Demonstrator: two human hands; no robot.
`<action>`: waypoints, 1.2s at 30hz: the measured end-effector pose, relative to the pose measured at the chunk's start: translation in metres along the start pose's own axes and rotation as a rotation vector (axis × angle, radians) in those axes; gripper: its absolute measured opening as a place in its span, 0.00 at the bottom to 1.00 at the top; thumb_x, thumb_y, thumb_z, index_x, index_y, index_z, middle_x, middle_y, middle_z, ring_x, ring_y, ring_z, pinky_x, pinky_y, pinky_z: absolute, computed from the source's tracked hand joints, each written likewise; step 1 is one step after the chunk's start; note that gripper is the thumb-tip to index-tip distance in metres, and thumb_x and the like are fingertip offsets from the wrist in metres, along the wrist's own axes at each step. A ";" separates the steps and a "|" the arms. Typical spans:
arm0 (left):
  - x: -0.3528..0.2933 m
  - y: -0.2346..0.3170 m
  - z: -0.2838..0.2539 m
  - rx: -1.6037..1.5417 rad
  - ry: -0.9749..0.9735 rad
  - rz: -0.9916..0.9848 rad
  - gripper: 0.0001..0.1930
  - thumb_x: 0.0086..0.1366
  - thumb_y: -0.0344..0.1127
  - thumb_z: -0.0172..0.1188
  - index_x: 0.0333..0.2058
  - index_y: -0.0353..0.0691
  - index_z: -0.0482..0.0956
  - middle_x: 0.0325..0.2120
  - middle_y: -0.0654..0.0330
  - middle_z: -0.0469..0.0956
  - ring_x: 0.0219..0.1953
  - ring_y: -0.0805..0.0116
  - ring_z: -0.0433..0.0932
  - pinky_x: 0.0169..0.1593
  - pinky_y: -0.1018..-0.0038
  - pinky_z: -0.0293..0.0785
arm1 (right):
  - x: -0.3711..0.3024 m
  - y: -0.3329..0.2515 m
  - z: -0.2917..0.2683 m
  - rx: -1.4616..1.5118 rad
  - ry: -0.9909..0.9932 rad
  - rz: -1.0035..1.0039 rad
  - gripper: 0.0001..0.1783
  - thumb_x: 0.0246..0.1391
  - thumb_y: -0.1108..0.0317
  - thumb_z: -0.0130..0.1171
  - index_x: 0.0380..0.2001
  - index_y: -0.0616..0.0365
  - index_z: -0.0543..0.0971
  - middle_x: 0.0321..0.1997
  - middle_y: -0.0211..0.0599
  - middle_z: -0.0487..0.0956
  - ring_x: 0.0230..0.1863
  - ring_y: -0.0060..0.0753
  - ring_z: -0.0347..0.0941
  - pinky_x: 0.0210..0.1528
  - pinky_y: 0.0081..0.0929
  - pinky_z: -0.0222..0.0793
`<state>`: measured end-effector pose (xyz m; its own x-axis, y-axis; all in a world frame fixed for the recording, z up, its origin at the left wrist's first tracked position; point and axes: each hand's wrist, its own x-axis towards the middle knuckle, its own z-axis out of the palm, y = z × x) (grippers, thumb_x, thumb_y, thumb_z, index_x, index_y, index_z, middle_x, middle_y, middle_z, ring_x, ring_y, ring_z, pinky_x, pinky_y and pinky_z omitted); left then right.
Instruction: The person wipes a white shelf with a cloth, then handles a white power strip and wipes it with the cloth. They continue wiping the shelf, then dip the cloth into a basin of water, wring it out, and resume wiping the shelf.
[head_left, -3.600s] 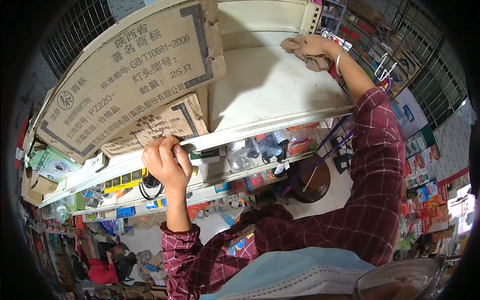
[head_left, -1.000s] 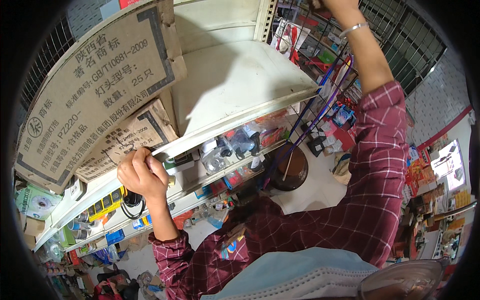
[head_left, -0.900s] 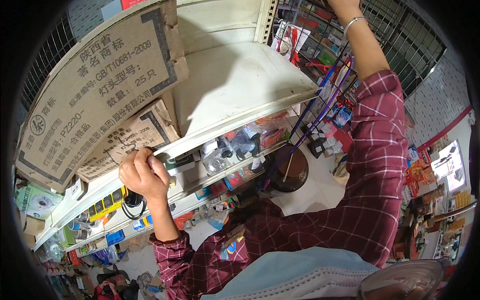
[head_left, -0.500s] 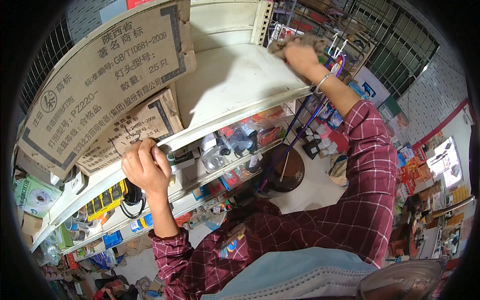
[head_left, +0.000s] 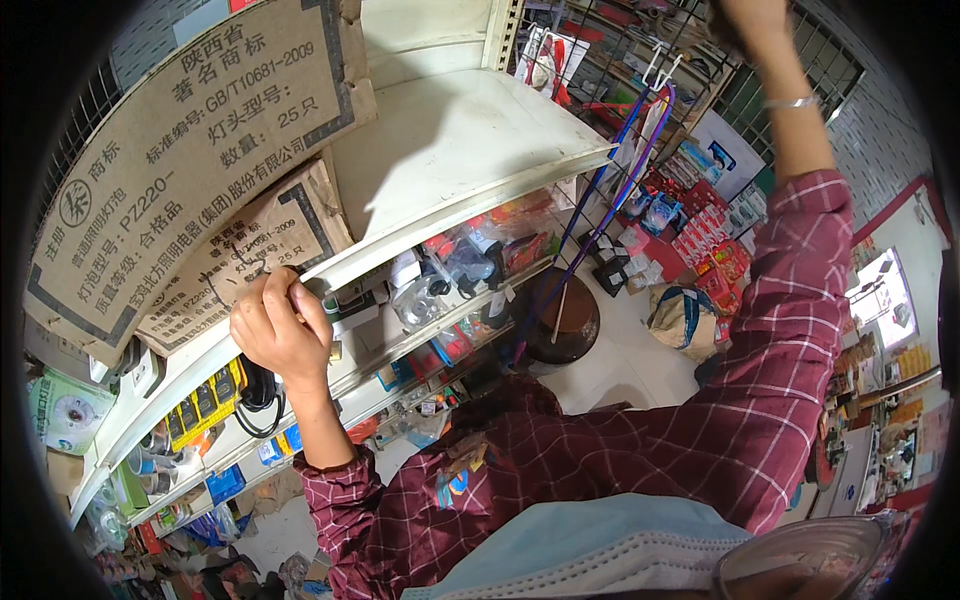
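My left hand [head_left: 283, 325] is closed over the front lip of the white metal shelf [head_left: 450, 160], its fingers curled beside a small cardboard box [head_left: 290, 235]. That box leans against a larger brown cardboard box [head_left: 190, 150] with dark printing, on the left part of the shelf. My right hand [head_left: 758, 25] is raised at the top edge of the picture, off the shelf's right end, with its arm stretched out. Its fingers are mostly cut off by the edge; a dark bit of the rag [head_left: 722, 28] shows beside them.
Lower shelves hold bagged goods [head_left: 465, 265] and a yellow pack [head_left: 208, 402]. Blue and purple straps [head_left: 625, 170] hang from white hooks at the shelf's right end. Below are a round brown stool [head_left: 562, 325] and a tan bag [head_left: 683, 318]. A wire grid stands behind.
My right hand has lifted off the shelf's right end with the brownish rag, moving up and right. My left hand stays on the shelf lip. The view has shifted slightly.
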<state>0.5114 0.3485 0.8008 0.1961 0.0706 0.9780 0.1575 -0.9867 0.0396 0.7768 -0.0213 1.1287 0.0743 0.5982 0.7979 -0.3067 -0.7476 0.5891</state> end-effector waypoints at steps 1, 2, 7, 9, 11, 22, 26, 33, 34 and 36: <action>0.000 -0.008 -0.008 0.039 -0.012 0.016 0.06 0.55 0.33 0.55 0.32 0.44 0.77 0.31 0.61 0.73 0.33 0.61 0.71 0.39 0.67 0.65 | -0.016 -0.029 0.014 0.054 -0.001 0.057 0.12 0.47 0.68 0.51 0.35 0.58 0.79 0.44 0.41 0.74 0.45 0.39 0.70 0.40 0.32 0.70; -0.001 -0.010 -0.008 0.043 -0.013 0.016 0.06 0.55 0.33 0.55 0.32 0.44 0.77 0.31 0.61 0.73 0.34 0.61 0.71 0.39 0.67 0.65 | -0.027 -0.043 -0.013 -0.239 0.032 -0.103 0.12 0.47 0.67 0.51 0.35 0.58 0.79 0.44 0.42 0.72 0.46 0.38 0.69 0.42 0.30 0.69; 0.000 -0.003 -0.003 -0.007 -0.037 0.003 0.06 0.55 0.33 0.55 0.32 0.43 0.77 0.31 0.60 0.73 0.34 0.61 0.71 0.40 0.67 0.65 | -0.063 -0.045 -0.035 0.317 -0.072 -0.119 0.06 0.44 0.69 0.52 0.27 0.53 0.77 0.35 0.34 0.73 0.41 0.38 0.68 0.42 0.32 0.68; 0.001 -0.006 -0.007 0.006 -0.053 0.010 0.06 0.55 0.32 0.55 0.33 0.43 0.77 0.31 0.60 0.73 0.34 0.61 0.70 0.40 0.67 0.65 | -0.079 -0.054 -0.034 0.380 -0.057 -0.142 0.09 0.42 0.72 0.53 0.31 0.53 0.77 0.35 0.34 0.74 0.39 0.39 0.69 0.41 0.34 0.69; 0.001 -0.005 -0.006 -0.006 -0.054 0.006 0.06 0.55 0.32 0.55 0.33 0.43 0.77 0.31 0.60 0.73 0.34 0.61 0.71 0.40 0.67 0.65 | -0.085 -0.050 -0.037 0.373 -0.069 -0.187 0.19 0.41 0.75 0.55 0.41 0.54 0.77 0.37 0.35 0.75 0.38 0.41 0.71 0.38 0.35 0.72; -0.003 -0.006 -0.001 0.057 0.027 -0.022 0.06 0.54 0.33 0.56 0.31 0.44 0.78 0.31 0.62 0.74 0.34 0.62 0.72 0.40 0.67 0.65 | -0.107 -0.111 -0.102 0.761 0.188 -0.230 0.16 0.35 0.75 0.56 0.34 0.55 0.79 0.43 0.34 0.76 0.41 0.36 0.70 0.42 0.30 0.69; -0.002 -0.010 -0.002 0.033 0.012 0.012 0.06 0.54 0.33 0.56 0.32 0.44 0.78 0.31 0.61 0.74 0.35 0.62 0.72 0.41 0.67 0.66 | -0.112 -0.163 -0.036 0.571 -0.125 -0.314 0.13 0.44 0.69 0.51 0.35 0.54 0.79 0.38 0.33 0.75 0.43 0.36 0.69 0.39 0.27 0.71; -0.002 -0.003 0.001 -0.016 -0.018 -0.027 0.06 0.54 0.33 0.56 0.32 0.44 0.77 0.31 0.61 0.74 0.34 0.61 0.71 0.40 0.67 0.65 | -0.136 -0.183 0.000 0.669 -0.585 -0.365 0.11 0.44 0.74 0.53 0.32 0.52 0.81 0.38 0.34 0.76 0.45 0.41 0.71 0.45 0.33 0.72; -0.001 -0.003 0.000 -0.014 -0.016 -0.028 0.06 0.54 0.33 0.56 0.32 0.45 0.77 0.31 0.62 0.74 0.33 0.62 0.71 0.39 0.68 0.65 | -0.119 -0.173 0.000 0.735 -0.726 -0.425 0.15 0.43 0.77 0.52 0.34 0.52 0.81 0.40 0.36 0.76 0.47 0.44 0.71 0.47 0.37 0.71; -0.001 -0.005 -0.002 0.019 -0.011 -0.025 0.06 0.53 0.33 0.56 0.32 0.45 0.77 0.31 0.62 0.74 0.33 0.62 0.71 0.39 0.68 0.65 | -0.078 -0.166 -0.003 0.715 -0.579 -0.374 0.17 0.44 0.77 0.50 0.37 0.50 0.81 0.40 0.38 0.77 0.45 0.46 0.71 0.47 0.38 0.70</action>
<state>0.5083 0.3534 0.8002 0.2026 0.0969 0.9745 0.1812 -0.9816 0.0600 0.8186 0.0569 0.9687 0.5596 0.7403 0.3725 0.4616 -0.6518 0.6017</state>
